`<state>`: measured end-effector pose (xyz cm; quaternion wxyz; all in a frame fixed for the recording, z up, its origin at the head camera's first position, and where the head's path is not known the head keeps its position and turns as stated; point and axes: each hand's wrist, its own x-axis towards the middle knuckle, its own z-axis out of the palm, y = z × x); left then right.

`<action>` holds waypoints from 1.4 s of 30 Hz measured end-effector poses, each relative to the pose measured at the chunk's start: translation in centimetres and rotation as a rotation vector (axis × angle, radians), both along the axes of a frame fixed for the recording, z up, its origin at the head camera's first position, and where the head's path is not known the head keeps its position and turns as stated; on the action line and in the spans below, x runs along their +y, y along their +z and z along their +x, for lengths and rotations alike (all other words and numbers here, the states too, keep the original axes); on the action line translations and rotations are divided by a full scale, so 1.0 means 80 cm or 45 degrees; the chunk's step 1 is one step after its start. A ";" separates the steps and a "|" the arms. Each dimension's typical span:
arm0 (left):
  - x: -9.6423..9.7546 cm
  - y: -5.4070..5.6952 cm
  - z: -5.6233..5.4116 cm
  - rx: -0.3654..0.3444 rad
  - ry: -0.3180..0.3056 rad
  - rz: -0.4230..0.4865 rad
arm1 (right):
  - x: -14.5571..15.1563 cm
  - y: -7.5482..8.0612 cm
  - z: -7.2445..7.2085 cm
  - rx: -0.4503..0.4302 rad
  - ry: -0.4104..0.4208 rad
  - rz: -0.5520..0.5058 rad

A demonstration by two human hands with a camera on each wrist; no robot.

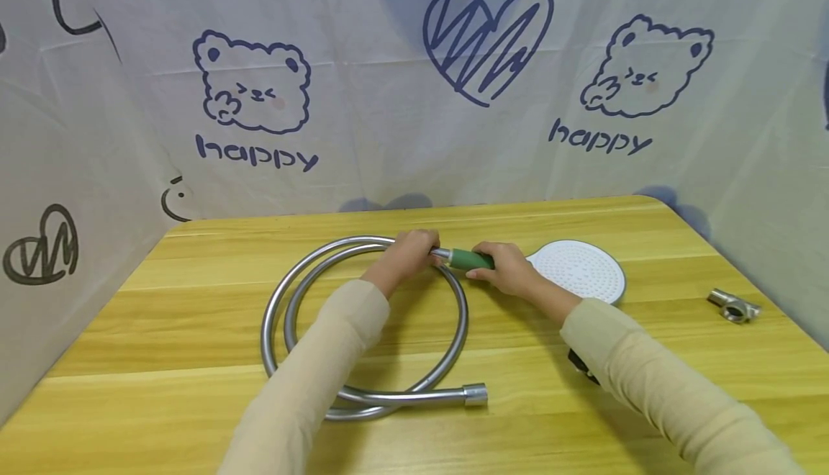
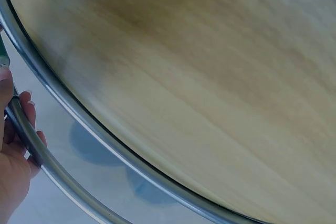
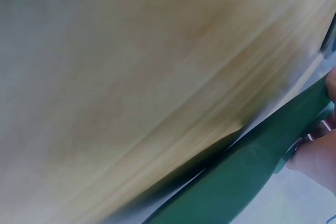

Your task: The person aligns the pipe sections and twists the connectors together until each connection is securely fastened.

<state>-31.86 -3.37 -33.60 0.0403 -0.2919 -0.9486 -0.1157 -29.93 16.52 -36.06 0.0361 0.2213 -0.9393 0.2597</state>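
Backdrop (image 1: 369, 144): white cloth w/ bear doodles (image 1: 252, 86), behind wood table (image 1: 162, 331).
L hand (image 1: 411, 250): grips hose (image 1: 462, 317) nr its upper end.
R hand (image 1: 508, 268): grips green handle (image 1: 469, 260) of shower head (image 1: 578, 271), right of hose.
Hose tip (image 1: 441, 252): seems to meet green handle; can't tell if threaded.
Alignment: prob. best keep both coaxial, turn gently, avoid kinks.

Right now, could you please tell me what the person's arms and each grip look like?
The left sleeve and right sleeve are long, wrinkled cream cloth, with no visible pattern. The left grip and right grip wear no gloves. A small black item shows beside the right sleeve; whether it is worn, I cannot tell.
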 end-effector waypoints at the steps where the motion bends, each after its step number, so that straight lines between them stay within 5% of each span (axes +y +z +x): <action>1: 0.000 -0.001 0.000 0.008 0.002 -0.002 | 0.000 0.000 0.000 0.002 0.000 -0.003; 8: -0.003 -0.002 -0.001 -0.002 -0.013 0.029 | 0.001 -0.001 -0.001 0.018 0.007 0.008; 19: -0.011 0.000 -0.011 -0.048 -0.149 0.057 | 0.002 -0.002 -0.002 0.010 0.003 0.015; 33: -0.010 -0.002 -0.009 -0.112 0.002 0.078 | 0.001 -0.002 -0.003 0.028 0.031 -0.003; 42: -0.007 -0.004 -0.008 -0.037 0.018 0.063 | 0.001 -0.002 -0.002 0.027 0.014 -0.011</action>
